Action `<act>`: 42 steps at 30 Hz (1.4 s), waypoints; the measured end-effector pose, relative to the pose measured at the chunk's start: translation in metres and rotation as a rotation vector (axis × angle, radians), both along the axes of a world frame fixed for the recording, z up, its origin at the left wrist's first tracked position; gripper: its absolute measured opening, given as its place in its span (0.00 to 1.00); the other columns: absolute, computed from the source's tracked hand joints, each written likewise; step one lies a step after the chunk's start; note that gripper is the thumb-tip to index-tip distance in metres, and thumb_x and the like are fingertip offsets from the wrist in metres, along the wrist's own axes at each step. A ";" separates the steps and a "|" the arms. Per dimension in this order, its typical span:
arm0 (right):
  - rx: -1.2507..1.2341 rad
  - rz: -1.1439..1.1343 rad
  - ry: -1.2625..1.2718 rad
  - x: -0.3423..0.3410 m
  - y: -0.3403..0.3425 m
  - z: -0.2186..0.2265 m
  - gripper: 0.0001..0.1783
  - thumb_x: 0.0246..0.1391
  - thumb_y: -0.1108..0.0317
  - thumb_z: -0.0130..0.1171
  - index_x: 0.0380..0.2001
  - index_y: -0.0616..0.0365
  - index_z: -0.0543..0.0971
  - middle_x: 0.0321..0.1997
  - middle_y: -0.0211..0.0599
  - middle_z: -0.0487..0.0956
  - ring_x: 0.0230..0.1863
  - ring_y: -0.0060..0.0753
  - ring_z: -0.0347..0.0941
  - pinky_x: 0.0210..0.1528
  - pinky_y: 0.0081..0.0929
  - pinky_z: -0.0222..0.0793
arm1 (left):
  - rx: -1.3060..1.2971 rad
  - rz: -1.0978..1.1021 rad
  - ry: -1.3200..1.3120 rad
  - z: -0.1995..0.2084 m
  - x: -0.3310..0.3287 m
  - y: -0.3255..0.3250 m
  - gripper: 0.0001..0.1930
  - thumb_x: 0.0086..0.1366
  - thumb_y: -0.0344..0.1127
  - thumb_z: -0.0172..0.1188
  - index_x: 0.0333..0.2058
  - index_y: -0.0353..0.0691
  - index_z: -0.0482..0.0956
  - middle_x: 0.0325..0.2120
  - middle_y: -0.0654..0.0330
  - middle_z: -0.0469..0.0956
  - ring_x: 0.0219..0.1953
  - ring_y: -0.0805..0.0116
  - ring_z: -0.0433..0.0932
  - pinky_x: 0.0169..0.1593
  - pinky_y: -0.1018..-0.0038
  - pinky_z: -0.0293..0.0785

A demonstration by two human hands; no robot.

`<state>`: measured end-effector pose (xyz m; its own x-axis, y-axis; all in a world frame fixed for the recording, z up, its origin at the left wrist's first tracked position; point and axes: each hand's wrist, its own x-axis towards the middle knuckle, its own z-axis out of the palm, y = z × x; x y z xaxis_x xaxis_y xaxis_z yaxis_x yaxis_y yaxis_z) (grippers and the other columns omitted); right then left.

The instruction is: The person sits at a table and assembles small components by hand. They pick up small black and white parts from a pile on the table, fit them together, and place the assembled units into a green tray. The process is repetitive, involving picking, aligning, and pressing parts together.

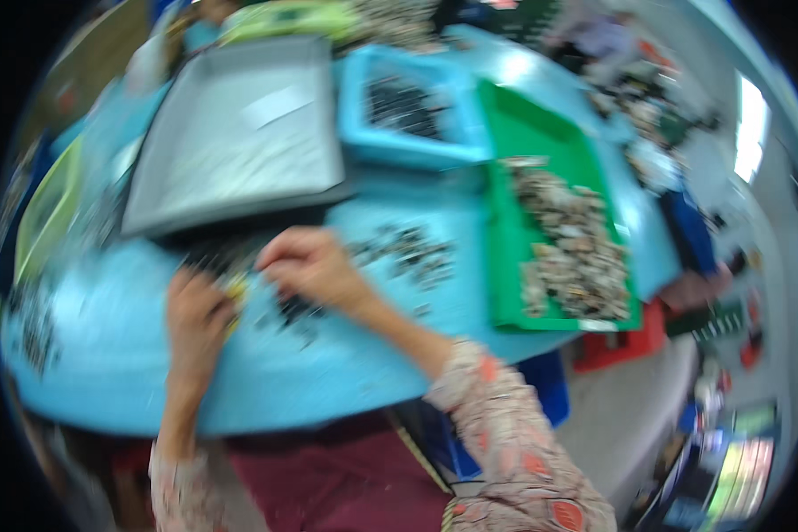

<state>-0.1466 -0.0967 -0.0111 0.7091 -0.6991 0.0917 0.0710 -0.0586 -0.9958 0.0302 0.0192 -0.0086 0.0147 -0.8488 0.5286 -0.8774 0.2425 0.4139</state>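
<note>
My left hand is over the near left part of the blue tabletop, its fingers curled around a small yellow object too blurred to name. Just to its right, my right hand has thumb and fingers pinched together; anything between them is too small to make out. Beneath and beside the right hand lies a loose heap of small dark pieces. More dark pieces are scattered on the table to its right. Another dark patch of pieces shows behind both hands, partly covered by them.
A large grey tray with a white slip stands behind my hands. Right of it are a blue basket of dark pieces and a green tray of pale brownish pieces. A yellow-green basket stands left; a red crate sits below the table's right edge.
</note>
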 end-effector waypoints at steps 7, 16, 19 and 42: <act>0.066 0.032 -0.031 -0.017 0.000 0.012 0.02 0.50 0.76 0.59 0.28 0.63 0.77 0.22 0.31 0.77 0.22 0.16 0.72 0.23 0.15 0.70 | 0.094 0.069 0.005 0.010 -0.016 0.005 0.06 0.43 0.23 0.63 0.21 0.38 0.75 0.22 0.59 0.70 0.31 0.59 0.67 0.39 0.65 0.60; 0.037 0.049 0.012 -0.016 0.000 0.009 0.03 0.52 0.75 0.59 0.29 0.63 0.77 0.22 0.29 0.77 0.22 0.15 0.72 0.24 0.14 0.70 | 0.076 0.088 0.006 0.005 -0.015 0.005 0.06 0.46 0.23 0.61 0.23 0.37 0.73 0.23 0.58 0.68 0.31 0.58 0.66 0.40 0.65 0.60; 0.070 0.036 0.001 -0.015 -0.001 0.012 0.02 0.51 0.76 0.59 0.29 0.62 0.77 0.23 0.29 0.77 0.23 0.15 0.71 0.24 0.14 0.70 | 0.031 0.106 0.077 0.009 -0.014 0.001 0.04 0.48 0.23 0.59 0.23 0.36 0.72 0.23 0.56 0.68 0.31 0.57 0.67 0.38 0.65 0.62; -0.017 0.027 -0.081 -0.004 0.025 0.014 0.07 0.50 0.77 0.63 0.34 0.64 0.78 0.28 0.31 0.79 0.27 0.17 0.74 0.30 0.14 0.72 | 0.614 -0.410 1.943 -0.001 -0.009 -0.003 0.11 0.63 0.39 0.58 0.37 0.38 0.73 0.27 0.67 0.71 0.24 0.79 0.67 0.28 0.83 0.63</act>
